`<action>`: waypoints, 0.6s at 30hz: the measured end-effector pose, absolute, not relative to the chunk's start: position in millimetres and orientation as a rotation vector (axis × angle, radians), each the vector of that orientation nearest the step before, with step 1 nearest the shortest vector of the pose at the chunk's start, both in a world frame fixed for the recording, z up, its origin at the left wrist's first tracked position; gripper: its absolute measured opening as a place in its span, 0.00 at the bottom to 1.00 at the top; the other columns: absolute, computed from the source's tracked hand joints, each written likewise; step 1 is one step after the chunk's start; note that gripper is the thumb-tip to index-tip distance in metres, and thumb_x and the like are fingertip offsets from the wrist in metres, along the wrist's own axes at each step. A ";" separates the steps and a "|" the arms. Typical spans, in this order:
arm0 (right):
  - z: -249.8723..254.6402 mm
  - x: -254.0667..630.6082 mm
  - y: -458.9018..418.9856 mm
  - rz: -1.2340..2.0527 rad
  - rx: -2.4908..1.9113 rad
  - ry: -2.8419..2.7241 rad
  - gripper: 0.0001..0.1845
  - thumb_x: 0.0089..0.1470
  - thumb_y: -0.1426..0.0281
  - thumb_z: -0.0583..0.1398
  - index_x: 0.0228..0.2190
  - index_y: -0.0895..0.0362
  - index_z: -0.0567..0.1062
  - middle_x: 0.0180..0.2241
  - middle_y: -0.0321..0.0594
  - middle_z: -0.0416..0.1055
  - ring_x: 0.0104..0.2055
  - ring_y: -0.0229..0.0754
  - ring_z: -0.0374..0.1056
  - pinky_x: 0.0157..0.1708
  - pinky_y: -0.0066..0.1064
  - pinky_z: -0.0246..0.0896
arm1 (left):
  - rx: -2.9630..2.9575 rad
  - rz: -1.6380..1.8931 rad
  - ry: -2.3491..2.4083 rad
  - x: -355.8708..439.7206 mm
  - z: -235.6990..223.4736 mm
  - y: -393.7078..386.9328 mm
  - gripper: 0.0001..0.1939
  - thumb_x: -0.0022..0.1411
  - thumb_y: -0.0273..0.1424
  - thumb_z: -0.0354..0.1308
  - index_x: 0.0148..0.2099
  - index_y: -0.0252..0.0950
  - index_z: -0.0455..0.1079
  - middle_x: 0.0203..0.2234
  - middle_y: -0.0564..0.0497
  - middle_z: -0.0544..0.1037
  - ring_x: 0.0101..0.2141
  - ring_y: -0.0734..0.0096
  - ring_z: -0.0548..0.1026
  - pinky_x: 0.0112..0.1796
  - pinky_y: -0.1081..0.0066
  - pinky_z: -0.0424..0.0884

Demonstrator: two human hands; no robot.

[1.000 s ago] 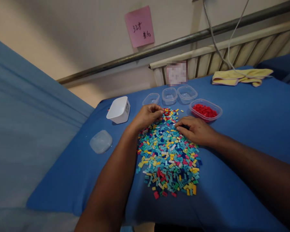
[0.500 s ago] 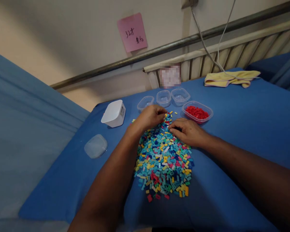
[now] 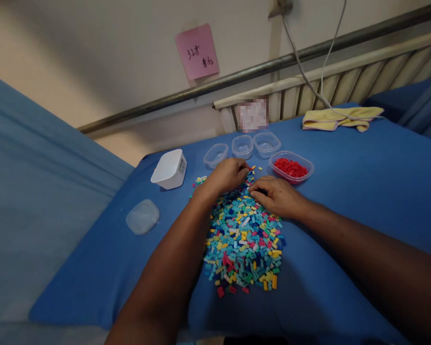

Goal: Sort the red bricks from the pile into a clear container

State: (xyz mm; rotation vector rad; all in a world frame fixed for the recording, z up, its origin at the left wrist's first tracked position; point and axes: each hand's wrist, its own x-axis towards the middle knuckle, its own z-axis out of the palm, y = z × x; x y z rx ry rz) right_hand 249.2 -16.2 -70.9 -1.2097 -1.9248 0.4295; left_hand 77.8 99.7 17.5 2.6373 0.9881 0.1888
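Observation:
A heap of small bricks in teal, yellow, red and pink lies on the blue cloth. My left hand rests on the heap's far end, fingers curled and pinched together over the bricks. My right hand lies just to its right, fingers bent down onto the bricks; what either pinches is too small to make out. A clear tub of red bricks stands beyond my right hand. Three clear tubs that look empty sit in a row behind the heap.
A white box stands at the left and a clear lid lies nearer me. A folded yellow cloth with a cable lies at the back right, before a radiator. A pink note is stuck on the wall.
The view has shifted slightly, so everything sits lower and to the left. Both hands stay at the heap's far end, and a few bricks now show left of my left wrist.

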 end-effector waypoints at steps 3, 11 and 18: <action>-71.7 249.3 -16.2 0.414 -1.222 -1.925 0.07 0.69 0.70 0.62 0.39 0.53 0.82 0.40 0.41 0.84 0.44 0.49 0.77 0.46 0.41 0.68 | 2.595 0.285 0.883 103.3 20.3 101.0 0.13 0.72 0.32 0.59 0.46 0.32 0.84 0.37 0.45 0.86 0.35 0.63 0.79 0.39 0.65 0.70; -74.0 251.4 -15.9 0.421 -1.173 -1.915 0.08 0.69 0.69 0.62 0.40 0.53 0.83 0.41 0.42 0.85 0.46 0.49 0.79 0.49 0.41 0.70 | 2.581 0.477 0.696 124.1 24.2 115.1 0.19 0.76 0.36 0.57 0.61 0.35 0.81 0.52 0.44 0.86 0.49 0.60 0.83 0.53 0.65 0.76; -75.4 249.8 -15.9 0.432 -1.187 -1.911 0.07 0.69 0.70 0.62 0.40 0.53 0.82 0.40 0.41 0.84 0.44 0.49 0.77 0.47 0.41 0.68 | 2.872 0.038 0.871 38.5 -1.7 112.5 0.23 0.76 0.29 0.51 0.65 0.38 0.80 0.65 0.43 0.79 0.65 0.57 0.77 0.65 0.62 0.72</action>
